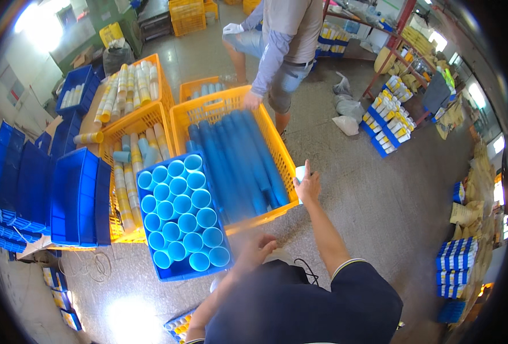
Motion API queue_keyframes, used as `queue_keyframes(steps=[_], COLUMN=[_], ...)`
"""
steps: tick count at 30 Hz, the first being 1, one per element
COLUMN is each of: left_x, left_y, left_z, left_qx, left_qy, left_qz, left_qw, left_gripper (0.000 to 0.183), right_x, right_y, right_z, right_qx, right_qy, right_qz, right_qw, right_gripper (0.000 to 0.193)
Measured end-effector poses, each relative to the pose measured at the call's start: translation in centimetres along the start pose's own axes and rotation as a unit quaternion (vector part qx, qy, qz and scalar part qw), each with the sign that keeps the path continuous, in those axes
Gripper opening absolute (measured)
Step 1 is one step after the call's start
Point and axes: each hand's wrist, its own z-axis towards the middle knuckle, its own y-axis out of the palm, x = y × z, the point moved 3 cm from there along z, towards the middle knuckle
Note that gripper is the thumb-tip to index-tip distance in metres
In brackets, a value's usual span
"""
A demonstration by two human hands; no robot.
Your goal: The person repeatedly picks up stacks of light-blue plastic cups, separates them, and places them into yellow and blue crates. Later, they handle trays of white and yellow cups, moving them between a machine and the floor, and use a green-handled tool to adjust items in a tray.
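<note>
Right hand [307,184]: we saw it at the near right corner of the yellow crate [259,220], fingers bent and part-way apart, against one small white piece [301,173]; we could not tell whether they gripped it or only touched it.
Left hand [259,249]: it was blurred, its fingers loosely curled, with nothing that we could see in them; it was nearest to the crate's front and the tray's near right corner.
Yellow crate: it lay in front of us, right of the blue tray [180,268], with one co-worker's hand [252,101] on its far rim.
Risk at the crate: we judged that uneven pressure from its two ends could have tilted it and sent the long blue stacks [245,143] sliding.
Risk at the tray: we thought the left forearm [225,289], passing close to its near corner, could have knocked it and toppled the light blue cups [183,204], which stood mouth up.
Count, cups: we made it about twenty-two, in one tray.
Count, blue stacks: we made out at least six; blur hid the exact number.
Count, neighbours: we counted two crates of white-and-yellow stacks [125,86] to the left.
</note>
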Motion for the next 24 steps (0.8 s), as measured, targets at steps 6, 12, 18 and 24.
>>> queue_keyframes(steps=[6, 12, 18, 24], left_x=[1.3, 0.1, -0.2, 4.8], left_y=[-0.5, -0.3, 0.2, 1.0], left_z=[-0.5, 0.3, 1.2, 5.1], left_qx=[0.042, 0.029, 0.042, 0.146], left_qy=[0.031, 0.041, 0.055, 0.075], left_qz=[0.013, 0.0, 0.072, 0.217], left_qw=[0.999, 0.999, 0.995, 0.962], left_gripper=[0.033, 0.033, 0.031, 0.032], right_x=[0.6, 2.7, 4.3, -1.3], right_y=[0.4, 1.7, 1.4, -2.9], right_z=[-0.2, -0.7, 1.1, -3.1], right_qx=[-0.071, 0.025, -0.077, -0.3], right_qy=[0.048, 0.035, 0.159, 0.223], right_qz=[-0.072, 0.083, 0.346, 0.796], right_qw=[0.994, 0.996, 0.921, 0.476], right_gripper=[0.082, 0.084, 0.085, 0.069])
